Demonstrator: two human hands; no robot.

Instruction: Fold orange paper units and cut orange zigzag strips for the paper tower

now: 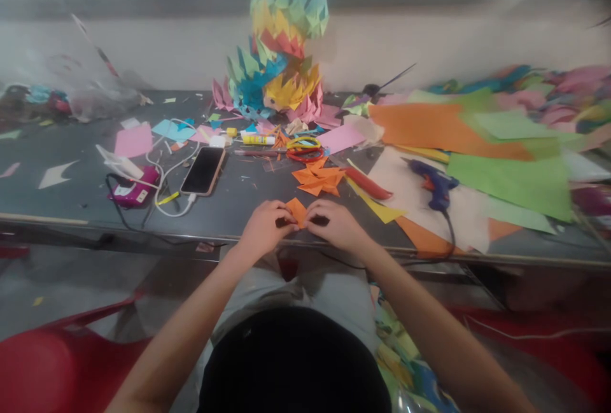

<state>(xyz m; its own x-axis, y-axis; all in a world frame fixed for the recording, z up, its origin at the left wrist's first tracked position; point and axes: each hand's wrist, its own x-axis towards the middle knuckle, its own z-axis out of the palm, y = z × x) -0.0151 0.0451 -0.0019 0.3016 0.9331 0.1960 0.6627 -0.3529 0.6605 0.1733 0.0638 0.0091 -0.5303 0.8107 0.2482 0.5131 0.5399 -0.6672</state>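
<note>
A small folded piece of orange paper [296,210] is held at the table's front edge, pinched from both sides. My left hand [268,225] grips its left side between thumb and fingers. On its right side, my right hand [334,223] closes on the paper in the same way. Just beyond my hands lie several folded orange paper pieces [317,177] in a loose pile. A red-handled cutter or knife [367,184] rests to the right of that pile, its exact kind unclear.
Colourful folded-paper models [277,76] stand at the back. A phone [204,171] on a white cable and a purple power strip [136,187] lie left. To the right are a blue glue gun [433,182], green paper sheets [513,181] and orange paper sheets [424,123]. A glue stick [258,140] lies mid-table.
</note>
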